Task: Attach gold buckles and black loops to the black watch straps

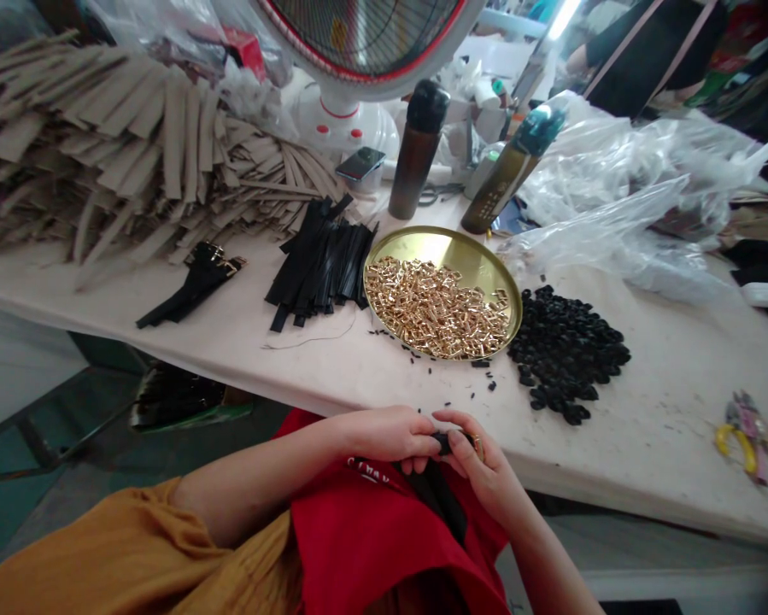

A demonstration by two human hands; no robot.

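In front of the red apron, my left hand (pixel 400 436) and my right hand (pixel 479 461) meet at the table's front edge. Both are closed on a black strap (pixel 444 504), pinching its upper end while the rest hangs down over the apron. A bit of gold metal, seemingly a buckle (pixel 478 445), shows by my right fingers. Just beyond my hands is a round gold tray (pixel 451 237) with a heap of small gold buckles (pixel 438 307). Right of it lies a pile of small black pieces (pixel 569 350); left of it, a bundle of black straps (pixel 325 269).
Black straps with gold buckles (pixel 195 282) lie at left, before a big stack of beige strips (pixel 120 145). A fan (pixel 345 124), a brown bottle (pixel 415 154) and a tilted spray can (pixel 512 171) stand behind. Pliers (pixel 742 436) lie far right, plastic bags (pixel 627 196) behind them.
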